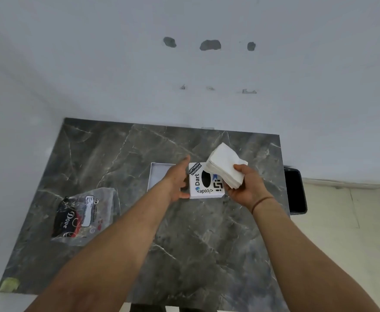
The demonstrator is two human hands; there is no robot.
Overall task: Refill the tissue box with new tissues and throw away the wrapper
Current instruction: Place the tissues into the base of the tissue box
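Tissue stack (226,168), soft, light, floppy, pinched at its near edge by right hand (246,188) above the box lid (207,182); left hand (178,181), fingers spread, touching lid's left side.

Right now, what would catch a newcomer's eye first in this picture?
The white stack of tissues held up in the right hand stands out most, just above the stickered tissue box that the left hand touches mid-table. Next comes the empty wrapper lying at the left of the marble table.
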